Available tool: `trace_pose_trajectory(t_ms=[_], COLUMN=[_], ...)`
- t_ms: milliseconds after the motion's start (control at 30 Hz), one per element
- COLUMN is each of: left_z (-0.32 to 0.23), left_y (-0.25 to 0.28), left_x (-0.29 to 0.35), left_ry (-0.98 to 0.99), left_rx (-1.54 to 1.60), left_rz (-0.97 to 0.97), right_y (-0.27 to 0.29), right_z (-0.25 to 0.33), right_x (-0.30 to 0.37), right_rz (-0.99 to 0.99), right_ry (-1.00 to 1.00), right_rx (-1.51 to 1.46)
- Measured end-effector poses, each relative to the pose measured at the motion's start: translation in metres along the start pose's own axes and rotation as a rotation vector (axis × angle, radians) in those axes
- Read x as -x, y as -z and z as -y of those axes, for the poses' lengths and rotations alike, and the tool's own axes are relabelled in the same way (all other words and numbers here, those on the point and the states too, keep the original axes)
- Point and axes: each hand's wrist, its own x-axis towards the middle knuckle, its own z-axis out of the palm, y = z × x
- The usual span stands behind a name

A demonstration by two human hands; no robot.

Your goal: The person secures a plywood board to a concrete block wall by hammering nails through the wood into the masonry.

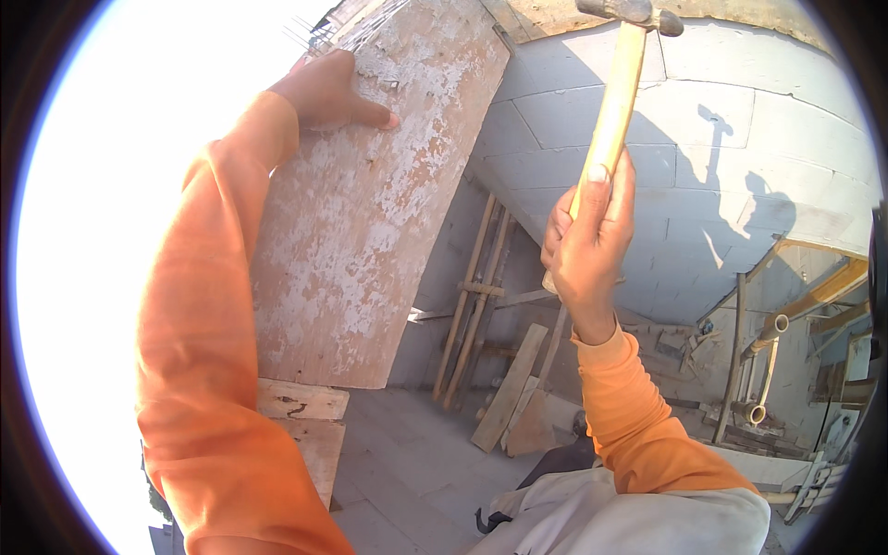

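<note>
My right hand (592, 236) is wrapped round the pale wooden handle of a hammer (615, 111), its thumb along the wood. The hammer is raised, with its dark metal head at the top edge of the view. My left hand (324, 92) grips the upper left edge of a large plywood board (370, 213). That thumb lies across the board's face, while the other fingers are mostly hidden at the edge. White, flaky residue covers much of the tilted board. Between the hammer and the board there is a gap.
Behind stands a grey block wall (592, 120) bearing my shadow. Upright poles (476, 296) and loose planks (513, 388) lean below. Timber pieces (305, 402) sit under the board. Scaffold tubes (768, 338) and scattered wood are low on the right. Thin wires (314, 35) stick out near my left hand.
</note>
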Motion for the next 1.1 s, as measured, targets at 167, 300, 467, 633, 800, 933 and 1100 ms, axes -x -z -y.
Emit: trace_pose_trajectory(t_ms=[167,300,467,633,800,933,1100], left_z=[-0.016,0.006,0.002,-0.01,0.008,-0.005,-0.016], left_y=[0.015,0.008,0.007,0.014,0.0,0.013,0.016], left_x=[-0.005,0.0,0.002,-0.005,0.007,0.003,-0.001], left_ry=[-0.047,-0.085,-0.075,-0.043,-0.033,-0.013,-0.013], left_rx=[0.025,0.073,0.099,0.122,0.115,0.101,0.092], left_rz=[0.067,0.076,0.092,0.113,0.011,0.113,0.123], right_y=[-0.013,-0.014,-0.011,-0.026,-0.015,-0.02,-0.035], right_z=[-0.018,-0.056,-0.003,-0.076,-0.069,-0.021,-0.096], right_x=[-0.002,0.011,-0.002,0.015,0.016,0.011,0.02], right_rz=[-0.077,0.27,-0.015,0.13,0.158,-0.1,0.279], right_ry=[0.137,-0.042,0.026,-0.005,-0.127,-0.02,-0.053], right_rx=[-0.004,0.284,-0.053,0.151,0.107,-0.189,0.234])
